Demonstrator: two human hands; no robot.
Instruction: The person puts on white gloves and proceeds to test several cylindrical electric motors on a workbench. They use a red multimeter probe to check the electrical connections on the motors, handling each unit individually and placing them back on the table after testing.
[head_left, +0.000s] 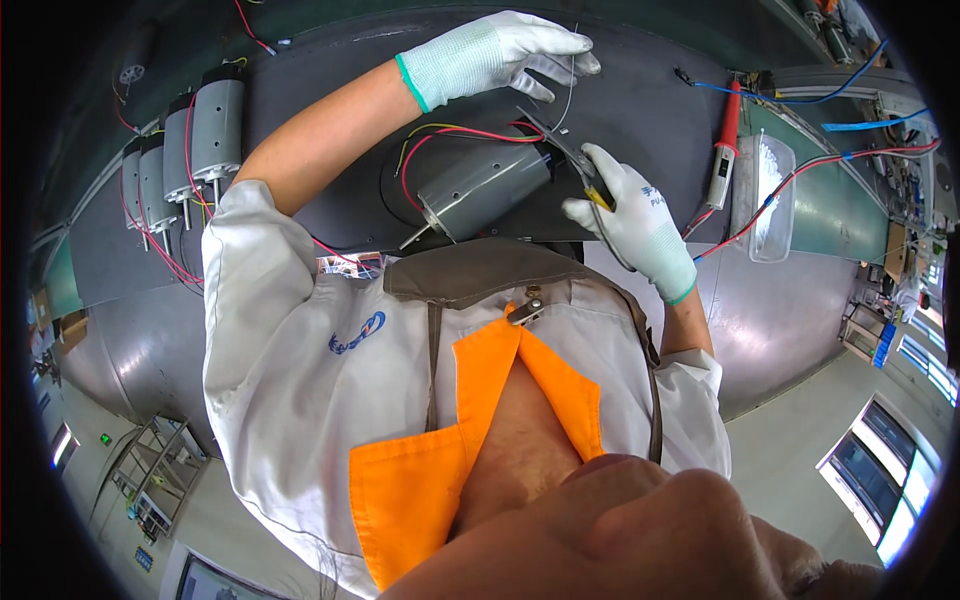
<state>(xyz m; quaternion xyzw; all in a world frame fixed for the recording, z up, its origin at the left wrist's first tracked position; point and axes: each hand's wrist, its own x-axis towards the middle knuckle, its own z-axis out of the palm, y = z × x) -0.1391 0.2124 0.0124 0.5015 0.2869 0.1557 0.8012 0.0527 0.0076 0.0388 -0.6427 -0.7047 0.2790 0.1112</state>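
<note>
A grey cylindrical motor [484,190] lies on its side on the dark worktop, with its shaft toward the lower left. Red, yellow-green and black wires [440,131] loop over and beside it. Above the motor, my gloved left hand [520,52] is closed in a pinch on a thin white cable tie [572,92], which hangs down toward the wires. My gloved right hand [632,208], right of the motor, is wrapped round long-jawed pliers [572,152] with a yellow part on the handle. Their jaws point up and left, near the cable tie's lower end; whether they touch it I cannot tell.
Several similar grey motors [217,125] with wires stand at the left. To the right lie a red-and-white pen-shaped tool [725,150] on a red cable and a clear plastic tray [773,205]. A blue wire [800,100] crosses the far right.
</note>
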